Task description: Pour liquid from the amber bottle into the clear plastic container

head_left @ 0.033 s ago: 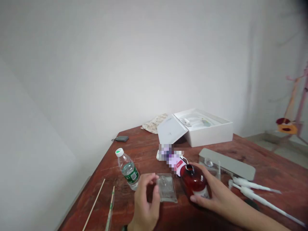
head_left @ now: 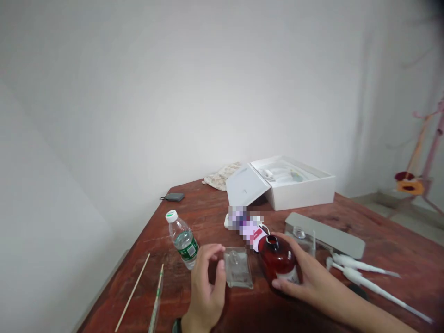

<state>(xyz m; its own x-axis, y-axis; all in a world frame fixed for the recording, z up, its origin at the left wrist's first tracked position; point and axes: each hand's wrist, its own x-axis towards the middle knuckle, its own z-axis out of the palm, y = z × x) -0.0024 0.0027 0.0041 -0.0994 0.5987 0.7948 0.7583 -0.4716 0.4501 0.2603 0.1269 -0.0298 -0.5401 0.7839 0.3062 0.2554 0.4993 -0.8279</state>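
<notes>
My right hand is wrapped round a dark red-brown bottle with an open neck and a pale label low on its side. The bottle tilts slightly, and the tabletop around its base is partly hidden. My left hand holds nothing; its fingers curve with a gap between thumb and forefinger. Beside those fingertips lies a flat, clear square container. Just behind the left hand stands a clear plastic water bottle with a green label and white cap, partly filled.
An open white box stands at the back. Right of the red-brown bottle are a clear container, a long grey-green case and two white stick-like tools. Thin wooden sticks lie left. A phone sits behind.
The view has shifted slightly. My left thumb and fingertips look a little farther apart. The right hand keeps its grip on the red-brown bottle.
</notes>
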